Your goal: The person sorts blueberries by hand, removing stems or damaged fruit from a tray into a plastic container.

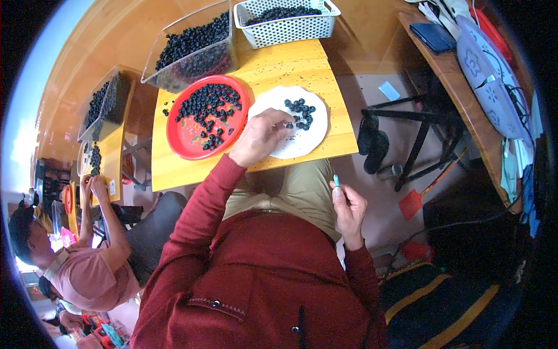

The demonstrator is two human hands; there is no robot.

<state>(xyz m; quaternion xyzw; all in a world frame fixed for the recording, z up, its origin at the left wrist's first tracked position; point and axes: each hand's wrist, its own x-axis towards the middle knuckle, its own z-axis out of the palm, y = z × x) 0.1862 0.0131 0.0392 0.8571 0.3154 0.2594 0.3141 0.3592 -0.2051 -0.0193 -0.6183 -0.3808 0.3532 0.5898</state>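
My left hand [267, 135] is over a white scalloped plate [273, 98], its fingers pinched around one small dark round piece [289, 125]. Several more such pieces, blue-black and blueberry-like [299, 106], lie on the plate beside my fingertips. Away from the table, above my right thigh, my right hand [349, 210] grips a slim tool with a light-blue handle [336, 181] and a thin pointed tip. Left of the plate, a red round tray [181, 139] holds a heap of the same dark pieces.
Behind the tray stand a clear bin [156, 78] and a white perforated basket [279, 38], both full of dark pieces. Small crumbs dot the yellow table [290, 57]. A co-worker [93, 262] works at the left. At the right are a folding stool [427, 122] and a red flyswatter [411, 205].
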